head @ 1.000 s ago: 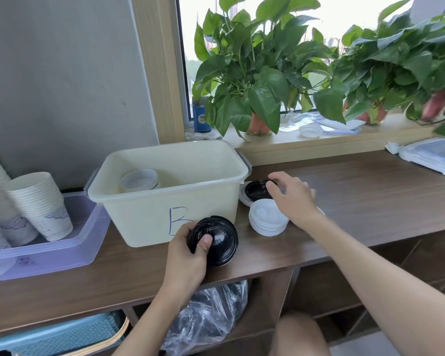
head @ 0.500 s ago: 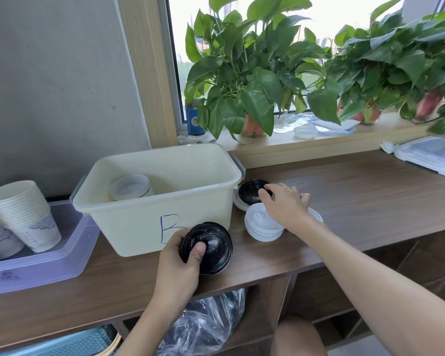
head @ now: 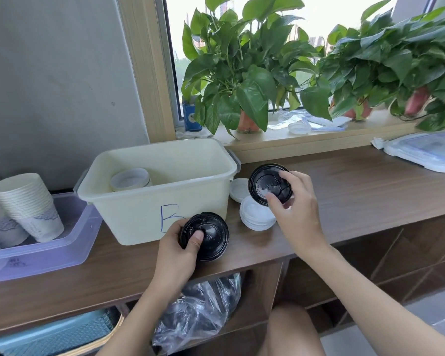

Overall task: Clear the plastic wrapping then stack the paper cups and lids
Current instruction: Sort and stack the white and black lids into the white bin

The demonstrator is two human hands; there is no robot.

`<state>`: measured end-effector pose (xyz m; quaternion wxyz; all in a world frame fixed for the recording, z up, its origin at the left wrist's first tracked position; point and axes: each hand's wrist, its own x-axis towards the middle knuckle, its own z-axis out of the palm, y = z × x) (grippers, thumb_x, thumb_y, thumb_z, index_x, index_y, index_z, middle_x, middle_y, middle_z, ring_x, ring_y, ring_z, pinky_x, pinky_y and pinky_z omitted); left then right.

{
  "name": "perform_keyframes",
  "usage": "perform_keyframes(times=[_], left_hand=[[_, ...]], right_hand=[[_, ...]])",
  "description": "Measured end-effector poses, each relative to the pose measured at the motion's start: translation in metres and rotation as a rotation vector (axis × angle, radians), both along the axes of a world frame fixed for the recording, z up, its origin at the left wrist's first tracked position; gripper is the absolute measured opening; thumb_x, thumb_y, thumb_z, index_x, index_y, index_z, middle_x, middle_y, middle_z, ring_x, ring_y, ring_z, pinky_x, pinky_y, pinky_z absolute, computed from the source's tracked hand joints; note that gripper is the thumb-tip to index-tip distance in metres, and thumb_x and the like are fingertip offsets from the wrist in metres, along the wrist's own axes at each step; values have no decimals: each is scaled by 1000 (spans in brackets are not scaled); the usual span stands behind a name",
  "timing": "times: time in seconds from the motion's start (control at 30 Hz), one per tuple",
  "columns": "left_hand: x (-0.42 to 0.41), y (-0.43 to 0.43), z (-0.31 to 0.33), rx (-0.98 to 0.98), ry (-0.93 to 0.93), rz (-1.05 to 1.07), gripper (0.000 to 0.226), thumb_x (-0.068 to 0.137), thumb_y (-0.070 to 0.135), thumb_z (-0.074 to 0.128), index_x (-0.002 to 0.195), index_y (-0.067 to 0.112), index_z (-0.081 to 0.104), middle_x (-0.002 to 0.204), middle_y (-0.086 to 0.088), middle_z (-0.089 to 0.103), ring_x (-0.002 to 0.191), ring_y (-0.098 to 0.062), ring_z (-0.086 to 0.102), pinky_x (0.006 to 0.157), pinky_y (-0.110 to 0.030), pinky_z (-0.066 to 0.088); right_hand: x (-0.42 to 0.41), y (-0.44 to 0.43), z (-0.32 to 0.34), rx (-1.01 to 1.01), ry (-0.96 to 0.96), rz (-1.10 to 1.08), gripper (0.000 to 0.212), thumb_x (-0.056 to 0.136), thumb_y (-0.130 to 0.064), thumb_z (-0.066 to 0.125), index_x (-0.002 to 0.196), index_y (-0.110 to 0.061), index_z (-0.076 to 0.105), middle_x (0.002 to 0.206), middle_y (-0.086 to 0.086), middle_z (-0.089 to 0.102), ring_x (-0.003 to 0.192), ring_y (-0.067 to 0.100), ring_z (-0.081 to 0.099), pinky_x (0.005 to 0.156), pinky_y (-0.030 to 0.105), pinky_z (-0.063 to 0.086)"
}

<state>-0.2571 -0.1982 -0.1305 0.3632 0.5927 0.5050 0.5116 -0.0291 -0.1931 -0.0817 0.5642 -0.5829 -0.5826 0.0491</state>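
One round black lid (head: 265, 183) in right hand (head: 298, 217), glossy lid (head: 213, 237) in left hand (head: 175, 250).

At lower centre of the frame we see our left hand (head: 175, 249) gripping a stack of black lids (head: 211, 237). Our right hand (head: 297, 211) holds a single black lid (head: 265, 185) tilted above the white lids (head: 254, 218), just right of the cream bin (head: 129, 219).

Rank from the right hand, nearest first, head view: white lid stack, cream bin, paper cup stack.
1. white lid stack, just left of the right hand.
2. cream bin, farther left.
3. paper cup stack, far left in the purple tray.
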Motion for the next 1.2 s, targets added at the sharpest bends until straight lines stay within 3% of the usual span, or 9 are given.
perform_keyframes(times=[0.17,0.37,0.47,0.57,0.67,0.73,0.9,1.0,1.2], left_hand=[[-13,-9,5,-45,-12,-55,43,86,39,65,121,13,63,111,2,73,109,-13,66,102,-39,49],[-42,-18,6,-49,-24,-77,28,93,27,65,116,12,67,106,1,76,104,-14,69,95,-33,54],[-56,-21,6,-20,-41,-50,23,91,15,65,114,13,67,102,2,76,100,-12,70,82,-17,53],[-62,-23,6,3,-61,-62,25,88,19,66,113,15,67,103,4,76,99,-9,70,81,-16,52],[-62,-22,5,23,-111,-56,30,85,29,66,113,16,67,104,3,75,101,-10,69,83,-18,52],[-61,-20,3,35,-124,-64,29,88,32,67,114,18,67,106,3,75,103,-10,68,85,-19,51],[-61,-17,1,61,-177,-64,29,93,27,62,119,15,64,111,2,73,107,-9,66,89,-17,50],[-60,-18,2,109,-154,-59,25,97,26,53,120,16,59,112,10,70,107,-1,63,88,-11,46],[-61,-19,1,132,-46,-88,27,101,28,43,125,21,52,114,17,65,112,1,58,92,-9,40]], right_hand=[[-28,-43,-18,-56,-45,186,52,82,-17,74,130,-13,54,126,-7,43,118,-12,39,98,3,28],[-59,-47,-47,-179,-4,297,65,79,-21,78,136,-15,48,130,-11,37,122,-20,28,100,-2,21],[-72,-42,-53,-214,11,322,66,80,-24,76,138,-20,45,133,-14,35,124,-16,28,104,0,21],[-86,-36,-54,-207,-24,399,67,79,-20,77,137,-27,44,133,-15,35,126,-17,28,105,0,19],[-97,-27,-54,-198,-43,486,68,78,-13,77,137,-26,47,137,-15,35,133,-5,32,112,22,32],[-102,-22,-54,-190,-49,539,68,78,-9,75,138,-24,48,138,-20,34,135,3,36,107,35,43],[-111,-18,-53,-191,45,645,68,73,-13,75,130,-36,46,136,-31,31,132,5,41,95,24,51],[-114,-16,-55,-239,164,714,68,75,-6,73,133,-29,46,138,-27,32,131,6,43,96,24,50],[-123,-17,-50,-302,277,729,74,69,-38,72,136,-20,48,141,-17,35,133,0,39,104,34,47]])
